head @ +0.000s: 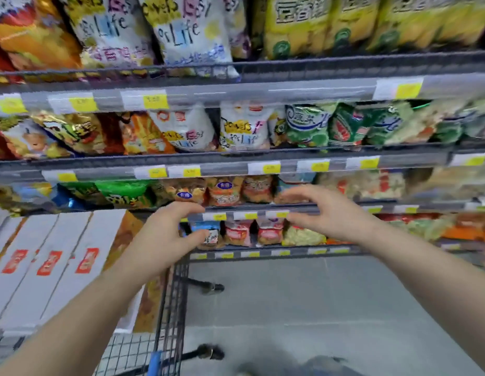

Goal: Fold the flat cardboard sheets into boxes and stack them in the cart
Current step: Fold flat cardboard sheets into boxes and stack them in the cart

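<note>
Head view: L hand (165, 234) and R hand (330, 210) empty, fingers spread, raised right of cart (170, 308). Folded boxes (48, 267) stacked inside cart.

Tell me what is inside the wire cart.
White cardboard boxes with red labels stand side by side in the wire cart. Whatever lies beneath them is covered.
</note>
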Demonstrator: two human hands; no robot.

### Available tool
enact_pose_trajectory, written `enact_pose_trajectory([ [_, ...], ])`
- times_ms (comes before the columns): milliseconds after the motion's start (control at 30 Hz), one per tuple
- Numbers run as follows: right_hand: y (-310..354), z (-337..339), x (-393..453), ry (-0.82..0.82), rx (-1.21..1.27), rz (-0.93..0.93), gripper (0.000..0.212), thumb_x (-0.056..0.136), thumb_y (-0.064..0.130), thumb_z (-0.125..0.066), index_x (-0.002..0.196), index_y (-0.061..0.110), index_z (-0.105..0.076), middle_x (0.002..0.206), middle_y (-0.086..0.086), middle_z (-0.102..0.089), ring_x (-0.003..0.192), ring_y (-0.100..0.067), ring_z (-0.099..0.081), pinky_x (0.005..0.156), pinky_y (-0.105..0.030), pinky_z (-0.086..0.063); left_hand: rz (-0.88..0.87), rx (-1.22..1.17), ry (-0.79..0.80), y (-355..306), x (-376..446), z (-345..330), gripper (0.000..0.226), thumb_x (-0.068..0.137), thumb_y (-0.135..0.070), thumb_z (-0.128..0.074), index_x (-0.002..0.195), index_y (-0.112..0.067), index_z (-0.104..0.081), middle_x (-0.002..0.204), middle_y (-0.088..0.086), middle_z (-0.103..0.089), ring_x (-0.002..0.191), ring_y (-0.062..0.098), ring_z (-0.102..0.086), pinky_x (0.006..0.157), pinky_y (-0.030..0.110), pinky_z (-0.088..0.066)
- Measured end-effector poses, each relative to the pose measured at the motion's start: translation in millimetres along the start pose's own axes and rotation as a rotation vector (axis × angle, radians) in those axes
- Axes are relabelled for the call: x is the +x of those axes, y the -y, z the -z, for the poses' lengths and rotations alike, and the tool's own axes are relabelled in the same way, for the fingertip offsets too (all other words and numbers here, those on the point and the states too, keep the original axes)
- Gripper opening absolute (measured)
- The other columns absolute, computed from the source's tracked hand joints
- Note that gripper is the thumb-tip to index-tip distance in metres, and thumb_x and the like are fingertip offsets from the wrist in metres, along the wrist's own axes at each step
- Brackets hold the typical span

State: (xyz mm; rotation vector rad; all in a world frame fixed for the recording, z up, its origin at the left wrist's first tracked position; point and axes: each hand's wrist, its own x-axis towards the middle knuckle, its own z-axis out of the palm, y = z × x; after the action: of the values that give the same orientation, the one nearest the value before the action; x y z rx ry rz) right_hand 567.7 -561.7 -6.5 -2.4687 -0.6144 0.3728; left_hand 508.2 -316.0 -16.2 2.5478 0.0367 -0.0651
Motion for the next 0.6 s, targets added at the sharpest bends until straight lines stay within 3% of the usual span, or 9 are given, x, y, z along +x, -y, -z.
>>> enact_pose_trajectory([
  [100,-45,24,-46,-0.102,0.01,-0.125,0.044,0.087,0.025,-0.059,0.129,0.019,-0.049,0.134,0.003,-0.051,0.124,-0.012,-0.046,0.086,-0.013,-0.031,-0.145,0.025,0.108,-52,27,-30,0.042,0.084,-0.025,-0.061,0.125,-0.021,-0.05,0.132,-0.002,-0.049,0.121,0.014,-0.044,0.095,0.024,-0.035],
  [233,-99,51,-114,-0.223,0.037,-0.305,0.044,0.085,0.022,-0.062,0.128,0.015,-0.051,0.129,-0.001,-0.055,0.117,-0.019,-0.053,0.085,-0.012,-0.032,-0.338,0.06,0.205,-125,48,-77,0.041,0.083,-0.025,-0.063,0.123,-0.021,-0.052,0.13,-0.001,-0.052,0.119,0.014,-0.047,0.088,0.016,-0.031],
  [333,-140,69,-175,-0.316,0.071,-0.416,0.044,0.085,0.018,-0.062,0.127,0.011,-0.052,0.126,-0.006,-0.058,0.112,-0.013,-0.053,0.083,-0.009,-0.032,-0.493,0.067,0.285,-191,52,-121,0.042,0.083,-0.026,-0.062,0.123,-0.02,-0.052,0.13,-0.001,-0.053,0.12,0.015,-0.047,0.089,0.018,-0.03],
  [433,-179,83,-234,-0.372,0.101,-0.507,0.044,0.086,0.019,-0.061,0.128,0.013,-0.05,0.127,-0.001,-0.056,0.112,-0.006,-0.048,0.081,-0.007,-0.03,-0.619,0.087,0.356,-255,46,-164,0.044,0.083,-0.036,-0.062,0.123,-0.02,-0.052,0.128,-0.001,-0.053,0.121,0.015,-0.045,0.085,0.015,-0.028],
  [600,-246,112,-325,-0.426,0.133,-0.627,0.043,0.088,0.023,-0.057,0.129,0.019,-0.047,0.124,0.004,-0.053,0.117,-0.007,-0.046,0.087,-0.011,-0.029,-0.757,0.115,0.429,-356,31,-237,0.04,0.083,-0.024,-0.063,0.121,-0.017,-0.054,0.121,0.0,-0.056,0.116,0.016,-0.05,0.079,0.015,-0.029],
])
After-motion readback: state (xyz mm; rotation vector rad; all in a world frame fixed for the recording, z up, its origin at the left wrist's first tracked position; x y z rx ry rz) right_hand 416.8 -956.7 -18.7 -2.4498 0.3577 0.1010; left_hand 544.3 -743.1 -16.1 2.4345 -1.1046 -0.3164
